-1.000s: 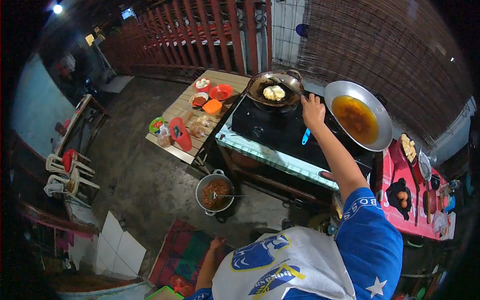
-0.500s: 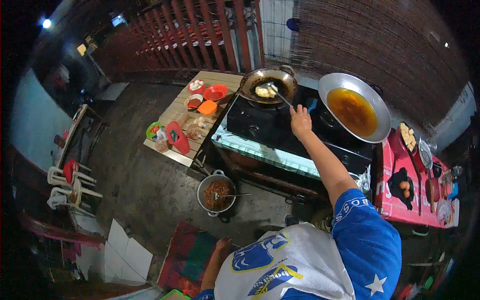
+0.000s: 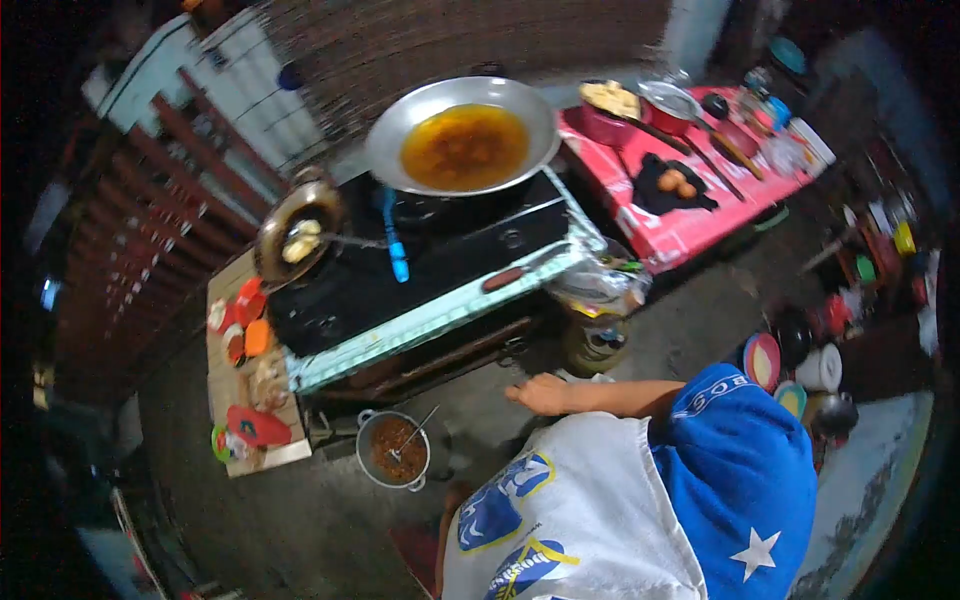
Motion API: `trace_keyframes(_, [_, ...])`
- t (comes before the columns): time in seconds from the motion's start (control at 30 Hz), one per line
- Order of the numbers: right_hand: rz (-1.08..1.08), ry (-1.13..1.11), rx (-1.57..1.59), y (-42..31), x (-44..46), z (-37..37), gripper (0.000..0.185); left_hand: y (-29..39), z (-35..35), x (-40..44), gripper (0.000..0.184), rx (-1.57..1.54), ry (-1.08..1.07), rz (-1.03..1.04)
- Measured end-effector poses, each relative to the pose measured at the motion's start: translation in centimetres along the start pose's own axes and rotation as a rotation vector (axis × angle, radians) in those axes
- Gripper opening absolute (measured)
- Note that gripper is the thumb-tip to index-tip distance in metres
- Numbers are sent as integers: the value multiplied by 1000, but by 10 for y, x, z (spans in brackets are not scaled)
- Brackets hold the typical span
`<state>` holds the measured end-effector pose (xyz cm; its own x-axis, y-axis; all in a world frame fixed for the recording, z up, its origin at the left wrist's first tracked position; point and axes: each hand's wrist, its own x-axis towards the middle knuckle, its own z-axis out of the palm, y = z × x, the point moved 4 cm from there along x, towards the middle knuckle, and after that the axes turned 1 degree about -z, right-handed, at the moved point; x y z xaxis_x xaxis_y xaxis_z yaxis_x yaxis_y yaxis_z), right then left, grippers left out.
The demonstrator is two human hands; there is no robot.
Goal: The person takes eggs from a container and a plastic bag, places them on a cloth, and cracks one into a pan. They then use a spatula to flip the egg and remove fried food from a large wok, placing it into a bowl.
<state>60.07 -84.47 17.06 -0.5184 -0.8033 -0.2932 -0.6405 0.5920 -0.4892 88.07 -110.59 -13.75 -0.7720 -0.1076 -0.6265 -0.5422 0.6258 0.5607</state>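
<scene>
My right hand is in front of the stove, low before my body, with its fingers curled in; I see nothing in it. The small wok on the stove's left side holds pale yellow pieces in its bottom. A metal spatula leans in that wok, its handle pointing right, with no hand on it. My left hand is low beside my shirt, dark and mostly hidden, so its fingers do not show. Nearest to it, a pot of brown shredded food with a spoon stands on the floor.
A wide pan of brown oil sits on the stove, near a blue-handled tool. On the right, a pink-covered table bears eggs and a pot of pale pieces. Bowls stand on a wooden table at left.
My right hand has let go of the spatula and drawn back towards my body. The spatula stays in the small wok. The view has turned right.
</scene>
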Motion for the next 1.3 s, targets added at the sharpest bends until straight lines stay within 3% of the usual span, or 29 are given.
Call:
trace_keyframes(0.1, [16,-21,128,37,-64,4,23,20,-12,27,28,-44,-101,43])
trace_keyframes(0.17, [167,-109,13,82,-85,23,25,30,-23,41,28,-121,-146,83])
trace_keyframes(0.27, [368,-103,43,123,-119,-10,25,87,-46,55,28,-224,-208,144])
trace_keyframes(0.33, [439,-80,14,141,-141,-34,23,166,-61,41,25,-91,-237,-118])
trace_keyframes(0.47, [497,36,44,205,-185,-43,21,149,7,126,25,-364,-174,16])
trace_keyframes(0.5, [509,61,74,214,-200,-52,21,169,25,151,26,-287,-421,-52])
trace_keyframes(0.57, [538,62,154,252,-220,-52,18,219,54,167,28,442,-210,495])
trace_keyframes(0.63, [580,-72,120,302,-237,-29,16,419,21,67,33,653,82,367])
trace_keyframes(0.7, [585,34,59,329,-253,-28,14,449,50,101,30,492,-145,643])
trace_keyframes(0.77, [519,-7,86,328,-265,-60,14,487,66,115,29,275,-260,391])
trace_keyframes(0.87, [456,20,8,351,-266,-60,15,540,63,104,27,208,-232,393])
trace_keyframes(1.0, [436,-121,27,346,-246,-78,25,523,63,108,28,98,-146,326])
trace_keyframes(1.1, [302,-127,9,352,-223,-63,23,469,63,100,32,276,-131,188])
trace_keyframes(1.17, [310,-144,54,339,-209,-68,23,414,76,96,31,884,-122,420])
trace_keyframes(1.3, [239,-172,2,311,-186,-61,22,344,45,56,34,390,-162,20])
